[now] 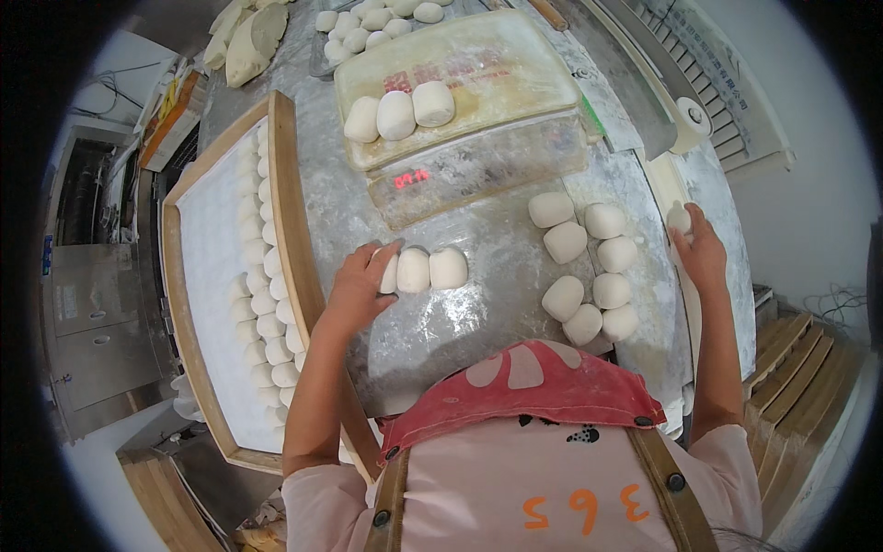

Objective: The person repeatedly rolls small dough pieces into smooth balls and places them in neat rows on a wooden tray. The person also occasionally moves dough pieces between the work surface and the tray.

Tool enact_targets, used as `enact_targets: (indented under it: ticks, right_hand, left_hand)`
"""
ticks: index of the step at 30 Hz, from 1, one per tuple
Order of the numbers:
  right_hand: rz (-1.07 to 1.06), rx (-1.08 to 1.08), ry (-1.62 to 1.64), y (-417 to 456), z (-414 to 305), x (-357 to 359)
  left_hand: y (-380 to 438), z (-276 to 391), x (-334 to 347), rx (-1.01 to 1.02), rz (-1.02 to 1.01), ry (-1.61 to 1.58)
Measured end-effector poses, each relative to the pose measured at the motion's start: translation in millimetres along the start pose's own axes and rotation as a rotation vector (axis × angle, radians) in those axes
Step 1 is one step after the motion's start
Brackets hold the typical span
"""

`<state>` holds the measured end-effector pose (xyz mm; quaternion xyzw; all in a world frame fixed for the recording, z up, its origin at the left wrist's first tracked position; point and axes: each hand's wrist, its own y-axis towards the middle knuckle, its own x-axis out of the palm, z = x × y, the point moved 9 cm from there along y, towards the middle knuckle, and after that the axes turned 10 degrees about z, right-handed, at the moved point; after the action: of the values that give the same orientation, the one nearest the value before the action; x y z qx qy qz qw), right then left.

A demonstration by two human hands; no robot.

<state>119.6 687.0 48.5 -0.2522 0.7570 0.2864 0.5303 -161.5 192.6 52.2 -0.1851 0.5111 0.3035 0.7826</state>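
My left hand (362, 283) rests against the leftmost dough piece (389, 272) of a short row on the metal work surface. Its thumb and fingers lie around that piece, and two more dough pieces (414, 270) stand touching to its right. Out at the right, my right hand (699, 245) has its fingertips on a single dough piece (679, 219) lying on a pale belt (663, 181). Between the hands stands a loose group of several dough pieces (605, 221). Three more (396, 116) sit on the yellowish lid of a plastic box (497, 76).
A wooden-framed tray (281, 165) with rows of dough pieces stands at the left. Large dough lumps (255, 45) lie at the far left, beside a tray of dough balls (376, 19). A machine (638, 83) borders the belt at the upper right. Stacked wooden boards (800, 386) are at the lower right.
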Motion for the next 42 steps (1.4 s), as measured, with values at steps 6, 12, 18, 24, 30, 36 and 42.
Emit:
enact_targets:
  ticks: [6, 12, 18, 24, 30, 36, 42]
  right_hand:
    - [-0.133, 0.113, 0.459, 14.1, -32.1, 0.1]
    - [-0.264, -0.138, 0.622, 63.3, -126.5, -3.7]
    - [-0.007, -0.258, 1.429, 110.4, -260.2, -134.3]
    - [0.083, -0.408, 0.840, 58.9, -225.9, -102.2]
    - [0.192, 0.202, 0.232, -19.6, 10.5, -62.4]
    - [-0.141, 0.597, 0.142, -108.8, 116.9, -46.9]
    - [0.143, 0.166, 0.049, -80.0, 97.4, -17.2]
  left_hand:
    - [34.3, 5.8, -34.5, 0.037, -0.201, -0.081]
    - [157.8, -37.5, -163.6, -0.069, 0.671, -0.327]
    - [217.4, 26.0, -98.7, 0.284, 0.258, 0.013]
    - [219.8, 48.2, -72.2, 0.186, 0.173, 0.186]
    - [216.1, 41.9, -69.3, 0.080, 0.208, 0.174]
    - [209.6, 2.5, -93.0, -0.041, 0.389, -0.261]
    - [184.1, -64.4, -104.5, -0.317, 0.583, -1.507]
